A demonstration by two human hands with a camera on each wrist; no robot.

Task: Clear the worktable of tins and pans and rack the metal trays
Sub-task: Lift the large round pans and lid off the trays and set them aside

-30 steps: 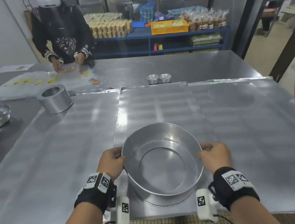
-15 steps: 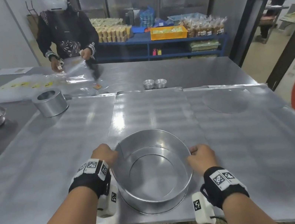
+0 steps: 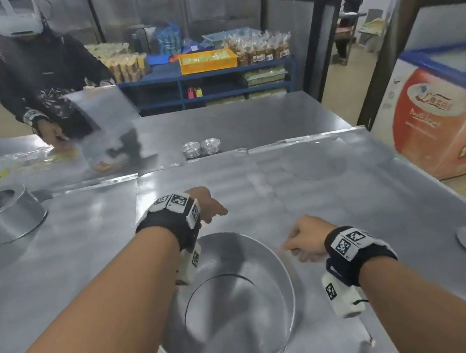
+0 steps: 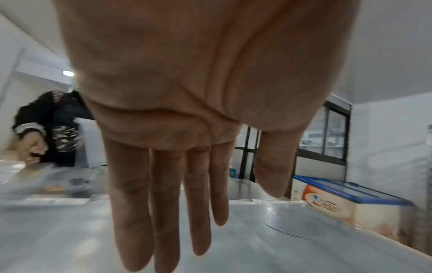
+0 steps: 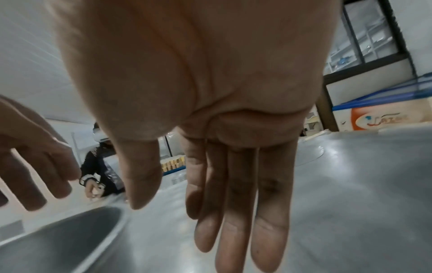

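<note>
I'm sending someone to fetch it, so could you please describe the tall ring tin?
Look to the worktable's far left side. The tall ring tin stands there alone, narrower and higher-walled than the wide round pan at the near edge.

Left hand [image 3: 207,203] and right hand [image 3: 304,241] both reach forward, fingers straight, empty.

— Can any writing be read here?

— Little. The orange-and-white chest freezer with the blue-framed glass lid [image 3: 443,116] carries big yellow letters on its front, cut by the frame edge: "PICK".

— And the logo above them?

— A white oval with red script; it may read "Jazaa", but it is too blurred to be sure. The slanted line under it is illegible.

— Anything on the wrists?

— Only black-and-white square code markers on the wristbands [image 3: 348,241], no letters.
</note>
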